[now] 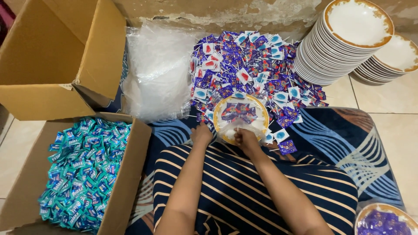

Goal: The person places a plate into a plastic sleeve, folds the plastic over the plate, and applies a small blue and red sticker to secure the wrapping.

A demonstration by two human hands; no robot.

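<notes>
Two hands of yours meet at the near rim of a gold-rimmed plate (261, 114) that sits on the patterned blue blanket (348, 139) in front of your lap. Your left hand (202, 134) rests at the plate's left edge, fingers curled down; I cannot tell whether it grips anything. Your right hand (246, 138) is pinched onto the clear plastic wrap (233, 126) that lies over the plate, at its near edge. Under that wrap, on the plate, lies a small cluster of purple wrapped lollipops (238, 111).

Just beyond the plate spreads a big heap of loose lollipops (252, 65) in purple, blue and white wrappers, their thin sticks pointing every way; it reaches back to the wall and touches the plate's far side. Left of the heap lies a pile of clear plastic bags (159, 69). At your far left, an open cardboard box (130, 174) is filled with teal wrapped candies (82, 169), and behind it stands another cardboard box (56, 56), tipped open.

At upper right, two stacks of gold-rimmed plates (344, 43) stand on the tiled floor (392, 130). At lower right, another plate of purple sweets (383, 222) shows partly at the frame's corner.
</notes>
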